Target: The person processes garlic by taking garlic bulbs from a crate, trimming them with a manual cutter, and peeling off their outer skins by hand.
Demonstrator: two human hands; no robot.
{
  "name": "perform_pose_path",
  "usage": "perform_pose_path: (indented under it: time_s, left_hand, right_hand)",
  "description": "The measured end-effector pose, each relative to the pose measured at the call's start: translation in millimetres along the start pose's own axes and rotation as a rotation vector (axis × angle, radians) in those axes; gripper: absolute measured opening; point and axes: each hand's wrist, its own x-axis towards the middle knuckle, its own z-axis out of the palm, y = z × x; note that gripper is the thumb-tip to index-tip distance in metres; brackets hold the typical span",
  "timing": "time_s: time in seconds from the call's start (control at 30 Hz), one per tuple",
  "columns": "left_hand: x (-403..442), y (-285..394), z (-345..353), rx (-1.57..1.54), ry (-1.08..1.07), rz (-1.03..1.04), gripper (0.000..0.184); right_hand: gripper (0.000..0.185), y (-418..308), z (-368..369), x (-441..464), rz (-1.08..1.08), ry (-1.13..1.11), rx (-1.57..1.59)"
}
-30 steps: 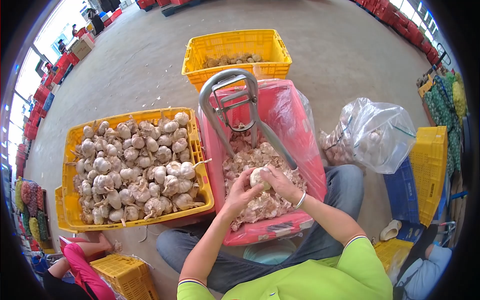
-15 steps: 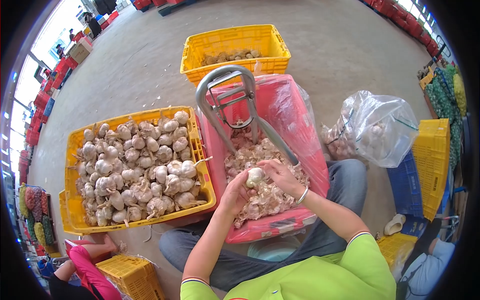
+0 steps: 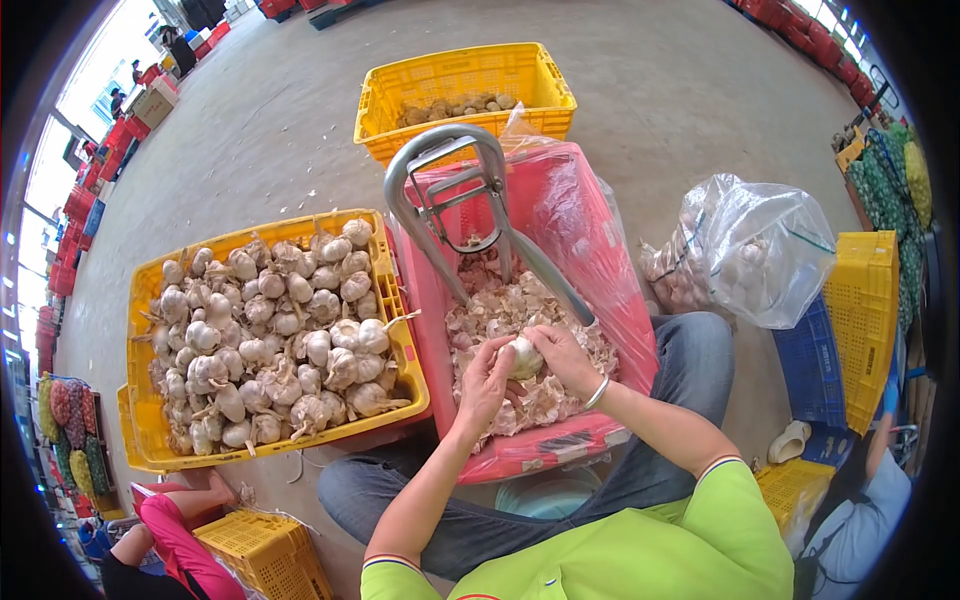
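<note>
Over the pink crate [image 3: 545,452], both my hands are on one pale garlic bulb [image 3: 524,358]. My left hand [image 3: 487,382] is closed around its left side. From the right, my right hand [image 3: 562,362], with a bracelet at the wrist, has its fingers pressed to the bulb's top. The crate is lined with clear plastic, and loose papery garlic skins [image 3: 520,400] lie in it below my hands. A bent grey metal tube frame [image 3: 445,150] stands in the crate just beyond them. To my left, a yellow crate [image 3: 130,330] is heaped with unpeeled garlic bulbs [image 3: 275,340].
Another yellow crate [image 3: 465,70] with brownish round pieces stands beyond the pink one. On the right are a clear plastic bag [image 3: 765,250] of bulbs, a blue crate [image 3: 810,350] and a yellow crate [image 3: 868,330]. Other people sit at the lower left and lower right.
The bulb has moved slightly right between my hands. My right fingers now lie over its top, and my left fingers have shifted around its side.
</note>
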Motion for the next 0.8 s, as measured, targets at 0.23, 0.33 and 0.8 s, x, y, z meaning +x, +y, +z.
perform_pose_path:
  time_s: [0.23,0.33,0.8]
  left_hand:
    - [6,-5,-11,-0.188,0.07,-0.081,0.028]
    - [5,-8,-8,-0.279,0.071,-0.132,0.028]
    - [4,5,-9,-0.192,-0.044,0.056,0.015]
  right_hand:
    - [0.028,-12,13,-6,-0.112,-0.03,-0.204]
    - [0.027,0,1,4,-0.034,-0.055,-0.15]
    - [0.036,-8,-1,0,0.056,-0.211,0.039]
